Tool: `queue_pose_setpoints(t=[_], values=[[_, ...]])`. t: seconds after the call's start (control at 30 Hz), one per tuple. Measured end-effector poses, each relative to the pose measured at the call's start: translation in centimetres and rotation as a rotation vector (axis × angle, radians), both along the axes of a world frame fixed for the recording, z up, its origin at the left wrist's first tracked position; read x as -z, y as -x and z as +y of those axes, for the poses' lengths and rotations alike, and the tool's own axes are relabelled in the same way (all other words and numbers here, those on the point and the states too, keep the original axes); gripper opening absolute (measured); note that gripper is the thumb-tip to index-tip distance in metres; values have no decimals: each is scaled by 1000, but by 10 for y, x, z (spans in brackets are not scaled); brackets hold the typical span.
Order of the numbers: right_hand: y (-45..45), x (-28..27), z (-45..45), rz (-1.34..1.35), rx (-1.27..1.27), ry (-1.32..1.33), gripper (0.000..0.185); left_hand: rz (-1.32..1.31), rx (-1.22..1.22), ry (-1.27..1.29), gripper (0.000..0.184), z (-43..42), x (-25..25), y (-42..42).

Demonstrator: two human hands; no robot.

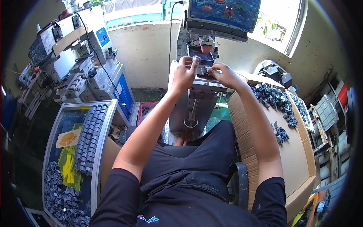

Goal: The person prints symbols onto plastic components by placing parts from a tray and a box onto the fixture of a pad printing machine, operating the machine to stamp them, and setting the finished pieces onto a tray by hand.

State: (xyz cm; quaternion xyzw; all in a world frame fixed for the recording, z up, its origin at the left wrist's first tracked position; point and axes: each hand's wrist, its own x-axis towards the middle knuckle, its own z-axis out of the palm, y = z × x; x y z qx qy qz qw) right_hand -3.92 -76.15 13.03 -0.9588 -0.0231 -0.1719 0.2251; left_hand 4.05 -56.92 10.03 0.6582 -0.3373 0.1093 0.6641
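A machine (202, 55) with a blue printed panel (227, 13) stands straight ahead, a red pad hanging over its small work bed. My left hand (184, 73) is raised at the bed's left side, fingers pinched around a small shiny piece (195, 58). At the right side of the bed my right hand (227, 75) has its thumb and fingers closed at a small metal fixture (205, 70); what it grips, if anything, is too small to make out. The two hands are apart.
Left, a framed tray (96, 159) holds rows of grey parts (90, 140), loose parts and yellow film. Right, a cardboard surface (287, 166) bears a pile of dark parts (273, 99). Another machine (81, 75) stands at the back left. A red bin (140, 109) sits near the machine's base.
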Motion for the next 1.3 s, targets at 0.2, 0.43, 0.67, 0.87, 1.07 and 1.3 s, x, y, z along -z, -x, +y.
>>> queue_pose_setpoints(t=[0.2, 0.43, 0.67, 0.87, 1.07, 1.3], values=[[28, 13, -13, -63, 14, -167, 42, -48, 65, 25, 39, 118, 8, 55], [36, 74, -148, -222, 195, -4, 35, 159, -369, 37, 33, 339, 64, 55], [101, 122, -270, -52, 632, 101, 43, 342, -854, -38, 32, 520, 99, 100], [100, 126, -277, -112, 761, 45, 49, 265, -922, -299, 32, 546, 120, 117], [101, 123, -269, -60, 774, 60, 54, 313, -944, -446, 37, 559, 146, 121], [99, 119, -257, -30, 789, 80, 57, 358, -974, -601, 39, 567, 166, 115]])
